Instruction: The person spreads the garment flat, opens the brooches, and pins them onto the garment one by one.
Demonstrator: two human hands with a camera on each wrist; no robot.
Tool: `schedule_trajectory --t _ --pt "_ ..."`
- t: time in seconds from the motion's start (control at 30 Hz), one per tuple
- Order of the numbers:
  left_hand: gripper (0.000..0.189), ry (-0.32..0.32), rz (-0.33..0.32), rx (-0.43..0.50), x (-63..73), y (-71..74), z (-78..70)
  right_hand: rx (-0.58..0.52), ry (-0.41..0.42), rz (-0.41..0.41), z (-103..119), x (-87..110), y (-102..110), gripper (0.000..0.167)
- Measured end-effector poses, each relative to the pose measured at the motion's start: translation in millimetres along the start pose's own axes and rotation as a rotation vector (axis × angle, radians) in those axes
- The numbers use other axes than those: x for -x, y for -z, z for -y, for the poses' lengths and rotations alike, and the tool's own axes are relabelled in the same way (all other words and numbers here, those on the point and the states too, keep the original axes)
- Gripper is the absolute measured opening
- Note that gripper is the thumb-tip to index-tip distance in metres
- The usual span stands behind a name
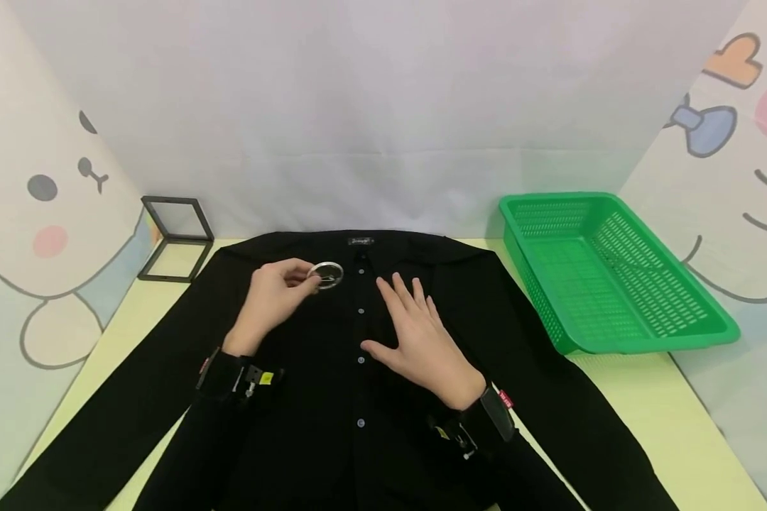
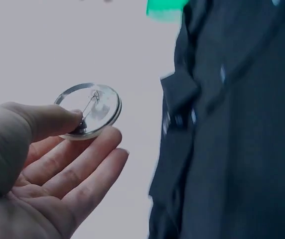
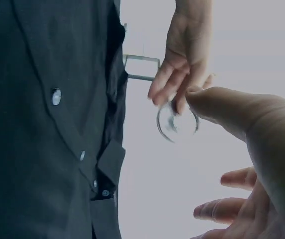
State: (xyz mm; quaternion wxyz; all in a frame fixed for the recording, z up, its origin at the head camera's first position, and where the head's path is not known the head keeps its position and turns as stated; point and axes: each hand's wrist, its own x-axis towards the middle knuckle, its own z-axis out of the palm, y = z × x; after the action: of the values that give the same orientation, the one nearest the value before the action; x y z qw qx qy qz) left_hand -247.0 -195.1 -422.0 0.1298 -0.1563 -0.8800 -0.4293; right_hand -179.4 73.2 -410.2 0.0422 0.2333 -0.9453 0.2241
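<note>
My left hand [image 1: 273, 294] pinches a round pin-back badge [image 2: 100, 107] between thumb and fingers, its silvery back and safety pin facing up. In the head view the badge [image 1: 329, 275] is over the upper chest of a black button-up shirt [image 1: 313, 369], left of the button row. My right hand [image 1: 418, 341] is spread with straight fingers over the other side of the shirt front and holds nothing. The right wrist view shows the badge [image 3: 177, 124] beyond my right thumb, apart from it.
A green plastic basket [image 1: 620, 344] stands at the right of the pale yellow table [image 1: 690, 419]. At the back left is a black hinged double frame [image 1: 175, 238]. The shirt lies spread with its collar toward a white cloth backdrop [image 1: 358, 106]. Cartoon-printed panels stand at both sides.
</note>
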Motion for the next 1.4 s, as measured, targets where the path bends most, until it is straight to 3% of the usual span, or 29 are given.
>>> schedule_trajectory --t 0.1,0.27,0.5,0.7,0.93,1.13,1.4 --pt "0.020 -0.025 0.054 0.139 -0.1 -10.4 -18.1 -0.012 0.027 -0.044 1 -5.1 3 0.098" --pt "0.023 0.001 0.149 0.417 2.9 -25.1 -42.4 -0.041 0.094 -0.180 1 -10.0 6 0.086" --pt "0.034 0.063 0.221 0.550 11.8 -37.9 -50.5 -0.130 0.073 -0.299 6 -7.5 6 0.058" --pt "0.028 -0.029 0.325 0.434 15.2 -39.0 -58.4 -0.248 0.093 -0.391 10 -5.4 11 0.034" --pt "0.028 -0.109 0.208 0.297 15.2 -36.5 -70.8 -0.266 0.160 -0.423 12 -7.9 13 0.023" --pt "0.023 -0.142 0.167 0.351 16.2 -40.1 -73.7 -0.270 0.138 -0.429 13 -8.7 13 0.028" --pt "0.033 -0.097 0.138 0.444 16.5 -45.2 -76.7 -0.271 0.126 -0.421 11 -8.3 11 0.022"
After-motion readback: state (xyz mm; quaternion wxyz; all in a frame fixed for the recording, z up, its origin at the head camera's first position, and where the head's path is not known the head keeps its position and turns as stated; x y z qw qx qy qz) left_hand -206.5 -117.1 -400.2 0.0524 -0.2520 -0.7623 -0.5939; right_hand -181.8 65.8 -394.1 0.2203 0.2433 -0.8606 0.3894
